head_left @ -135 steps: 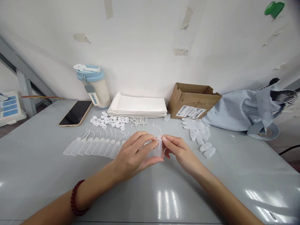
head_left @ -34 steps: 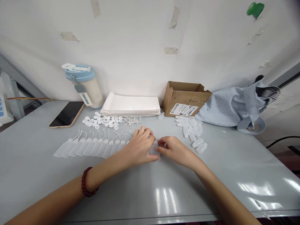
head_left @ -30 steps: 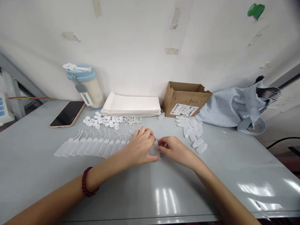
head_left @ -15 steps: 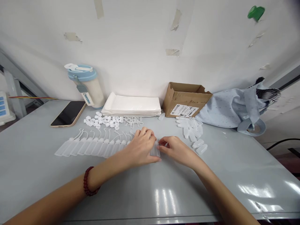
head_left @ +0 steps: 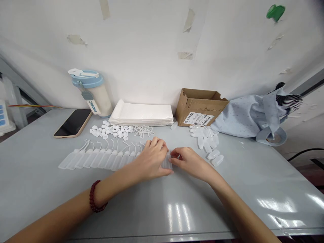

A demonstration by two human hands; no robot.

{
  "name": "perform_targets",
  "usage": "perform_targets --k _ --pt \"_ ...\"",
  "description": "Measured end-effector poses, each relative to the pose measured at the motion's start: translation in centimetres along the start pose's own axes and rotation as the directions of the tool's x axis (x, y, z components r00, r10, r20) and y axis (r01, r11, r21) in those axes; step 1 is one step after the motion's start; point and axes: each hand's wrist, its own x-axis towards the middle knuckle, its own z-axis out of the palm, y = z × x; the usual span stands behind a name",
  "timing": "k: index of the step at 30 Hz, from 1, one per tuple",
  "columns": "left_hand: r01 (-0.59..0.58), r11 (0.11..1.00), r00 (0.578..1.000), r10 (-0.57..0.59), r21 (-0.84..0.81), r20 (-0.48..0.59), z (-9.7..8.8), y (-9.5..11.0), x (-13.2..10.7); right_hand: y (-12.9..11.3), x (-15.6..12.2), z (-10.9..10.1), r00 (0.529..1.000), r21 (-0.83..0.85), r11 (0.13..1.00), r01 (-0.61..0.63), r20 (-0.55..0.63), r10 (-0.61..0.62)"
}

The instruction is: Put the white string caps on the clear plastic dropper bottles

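Note:
A row of clear plastic squeeze bottles (head_left: 101, 158) lies side by side on the grey table, several with white caps and thin bent spout tubes pointing away from me. My left hand (head_left: 153, 158) arches over the right end of the row, fingers curled at the bottles' tops and thumb at their bottoms. From the right, my right hand (head_left: 189, 161) has its thumb and index finger closed at the edge of the endmost bottle (head_left: 167, 162). My left hand hides part of the row. White caps (head_left: 111, 131) and loose thin tubes (head_left: 143, 131) lie behind it.
More clear bottles (head_left: 207, 138) lie loose at right, before an open cardboard box (head_left: 199, 106) and a light blue cloth bag (head_left: 240, 116). A stack of white sleeves (head_left: 143, 114), a tumbler (head_left: 93, 94) and a phone (head_left: 73, 124) stand or lie along the back and left.
The view has shifted very slightly. Both hands keep nearly the same place and pose at the right end of the bottle row.

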Motion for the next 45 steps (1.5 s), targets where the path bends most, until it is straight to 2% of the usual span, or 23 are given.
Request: perform_targets --k 7,13,18,20,23,25,27,30,35,40,45 --pt "-0.010 0.999 0.999 0.012 0.051 -0.032 -0.1 0.1 -0.5 -0.3 0.0 -0.4 1.000 -0.018 1.000 -0.017 -0.006 0.017" --pt "-0.009 0.997 0.997 0.015 0.073 -0.072 -1.3 0.2 -1.1 0.1 0.1 -0.3 1.000 -0.014 1.000 0.007 -0.010 -0.007" --pt "0.077 0.997 0.977 -0.070 0.031 -0.201 -2.7 -2.2 -0.8 0.3 0.1 -1.2 0.999 -0.030 0.999 -0.017 -0.045 0.016" --pt "0.149 0.989 0.961 -0.151 -0.024 -0.233 -3.4 -3.9 -0.5 0.7 0.4 -1.8 0.992 -0.064 0.996 -0.056 -0.114 0.048" --pt "0.280 0.959 0.947 -0.282 -0.038 -0.154 -4.5 -6.4 0.0 1.7 1.0 -2.4 0.947 -0.203 0.968 -0.147 -0.312 0.079" --pt "0.301 0.953 0.949 -0.302 -0.025 -0.096 -4.9 -7.6 0.3 2.5 1.7 -2.4 0.897 -0.295 0.933 -0.208 -0.438 0.061" --pt "0.270 0.963 0.960 -0.270 -0.017 -0.076 -4.8 -8.4 0.6 3.1 2.5 -2.1 0.868 -0.347 0.912 -0.219 -0.496 0.019" --pt "0.213 0.977 0.972 -0.210 0.019 -0.106 -4.3 -8.9 1.2 3.9 3.8 -1.5 0.870 -0.422 0.893 -0.157 -0.487 -0.078" --pt "0.185 0.982 0.977 -0.180 0.029 -0.113 -3.6 -8.8 2.6 4.5 6.6 -1.4 0.885 -0.511 0.856 -0.072 -0.429 -0.181" --pt "0.181 0.983 0.971 -0.185 -0.044 -0.153 -3.7 -8.5 3.5 4.1 8.9 -1.7 0.897 -0.545 0.835 -0.071 -0.402 -0.186" --pt "0.229 0.951 0.931 -0.277 -0.210 -0.238 -4.2 -8.4 2.8 3.6 9.2 -1.7 0.903 -0.538 0.836 -0.109 -0.406 -0.144"
